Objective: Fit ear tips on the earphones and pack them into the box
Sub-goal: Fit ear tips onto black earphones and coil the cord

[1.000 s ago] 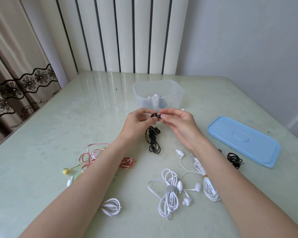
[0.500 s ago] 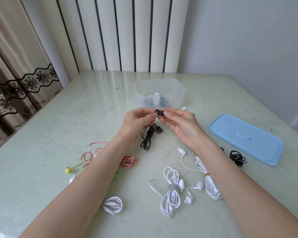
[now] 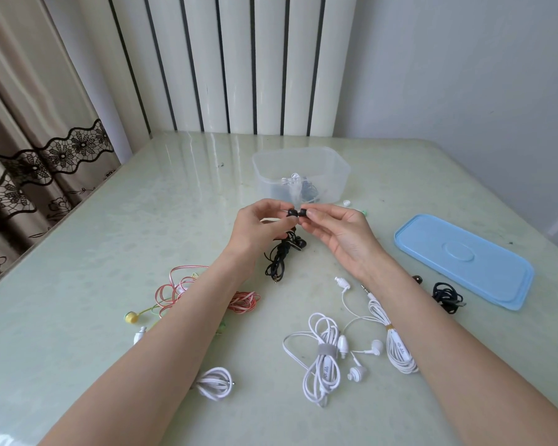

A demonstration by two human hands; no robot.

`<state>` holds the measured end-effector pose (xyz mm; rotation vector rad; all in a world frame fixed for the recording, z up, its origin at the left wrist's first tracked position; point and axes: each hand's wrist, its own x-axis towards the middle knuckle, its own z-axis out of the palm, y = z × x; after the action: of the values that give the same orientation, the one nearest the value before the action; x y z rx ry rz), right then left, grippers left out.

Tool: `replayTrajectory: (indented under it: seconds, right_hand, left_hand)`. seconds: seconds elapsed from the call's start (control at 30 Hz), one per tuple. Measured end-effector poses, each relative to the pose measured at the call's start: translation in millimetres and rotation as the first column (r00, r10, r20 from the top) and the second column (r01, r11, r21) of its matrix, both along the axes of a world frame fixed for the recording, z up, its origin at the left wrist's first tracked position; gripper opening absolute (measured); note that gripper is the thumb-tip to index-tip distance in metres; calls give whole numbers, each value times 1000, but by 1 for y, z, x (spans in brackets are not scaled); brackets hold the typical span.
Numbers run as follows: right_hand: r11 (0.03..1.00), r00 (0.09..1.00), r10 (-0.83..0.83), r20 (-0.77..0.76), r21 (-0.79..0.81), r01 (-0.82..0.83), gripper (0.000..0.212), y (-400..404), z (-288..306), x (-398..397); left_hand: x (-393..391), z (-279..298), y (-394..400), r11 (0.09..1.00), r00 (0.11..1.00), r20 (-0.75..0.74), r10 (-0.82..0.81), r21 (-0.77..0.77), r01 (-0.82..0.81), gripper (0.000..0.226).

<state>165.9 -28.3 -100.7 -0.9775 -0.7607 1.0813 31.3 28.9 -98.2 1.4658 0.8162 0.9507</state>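
The left hand [image 3: 258, 226] and right hand [image 3: 339, 231] meet just above the middle of the frame, each with fingers curled and pinching a small black piece: the left holds a black earbud [image 3: 291, 213], the right a black ear tip [image 3: 303, 213], and the two pieces touch. Whether the tip is seated on the bud is too small to tell. The black cord [image 3: 282, 257] hangs from the left hand in a bundle, its top hidden behind the fingers.

Behind the hands stands one clear box [image 3: 335, 170] with cords inside; through the cloudy wall their number cannot be made out. One blue lid [image 3: 464, 262] lies at the right. In the lower middle lie two white earphone bundles [image 3: 322, 362] [image 3: 397, 346]; a third small white coil [image 3: 215, 381] lies lower left. One pink cord [image 3: 174, 289] is partly covered by the left forearm, with a yellow earbud [image 3: 131, 317] beside it. A second black coil [image 3: 446, 297] sits below the lid. All lie on the pale green table [image 3: 110, 252].
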Motion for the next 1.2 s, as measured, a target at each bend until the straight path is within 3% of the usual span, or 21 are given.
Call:
replayTrajectory:
  seconds: [0.33,0.63,0.87,1.2]
  right_hand:
    - [999,992,-9,127,37,4,16,-2,-1,-2]
    - [1000,999,16,34,15,-17,13,-2,-1,0]
    - [998,998,60,-22,1,-60,16,-2,2,-1]
    - [1000,1000,-1,7,-20,1,13,-4,3,0]
  left_hand:
    - [-1,1,-3,999,1000,5,-4,43,4,18]
    - [-2,2,-4,997,998,31,-48,56,46,19]
    - [-7,1,-1,989,988,110,-107,-86,116,17]
    - [-4,-1,-1,995,996,26,-81,-50,82,14]
